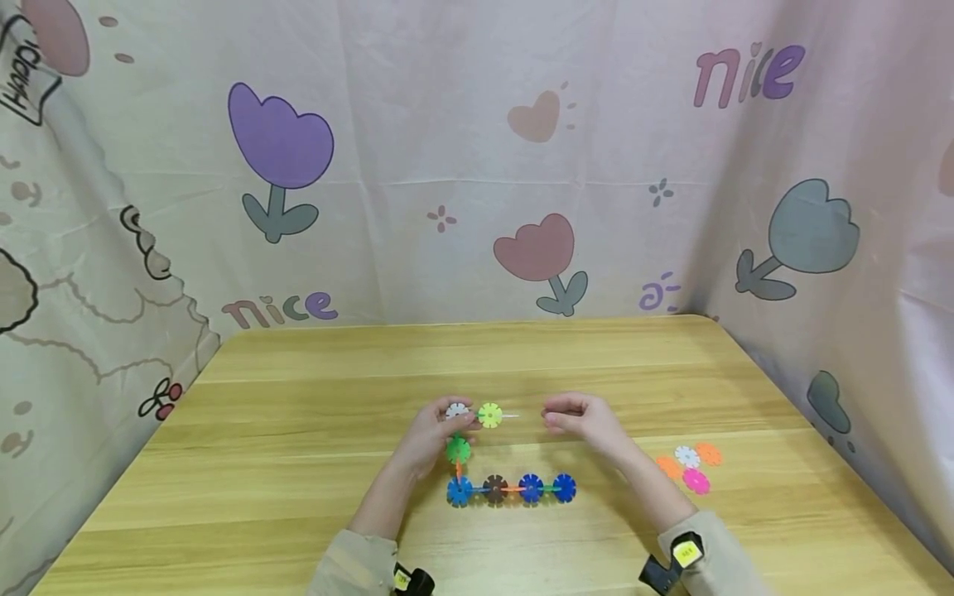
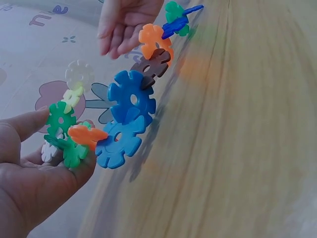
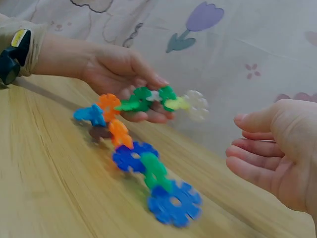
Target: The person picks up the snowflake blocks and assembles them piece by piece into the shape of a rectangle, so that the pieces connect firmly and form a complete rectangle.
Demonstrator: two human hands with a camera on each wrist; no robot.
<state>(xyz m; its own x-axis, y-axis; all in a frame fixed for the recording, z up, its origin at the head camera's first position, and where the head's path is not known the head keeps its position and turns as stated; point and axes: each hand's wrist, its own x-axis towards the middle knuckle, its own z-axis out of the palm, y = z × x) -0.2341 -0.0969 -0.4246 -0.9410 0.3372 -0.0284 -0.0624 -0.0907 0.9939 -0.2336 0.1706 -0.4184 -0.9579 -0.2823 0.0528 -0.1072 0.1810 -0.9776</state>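
Note:
My left hand (image 1: 428, 434) holds a linked chain of notched plastic snowflake discs, with thumb and fingers pinching it near the white disc (image 1: 457, 410) and the green disc (image 1: 458, 450). A yellow disc (image 1: 489, 415) reaches rightward from there, ending in a pale translucent disc (image 3: 198, 105) seen edge-on from the head. The chain bends at a light blue disc (image 1: 460, 492) and runs right through a brown disc (image 1: 495, 489) to a dark blue disc (image 1: 564, 488). Beyond the pale disc, a small gap away, my right hand (image 1: 592, 424) has loosely bent fingers and holds nothing.
On the wooden table (image 1: 298, 463), to the right of my right forearm, lie loose discs: a white disc (image 1: 687, 456), a pink disc (image 1: 696, 481) and two orange ones. A printed cloth (image 1: 417, 165) hangs behind the table and along its sides.

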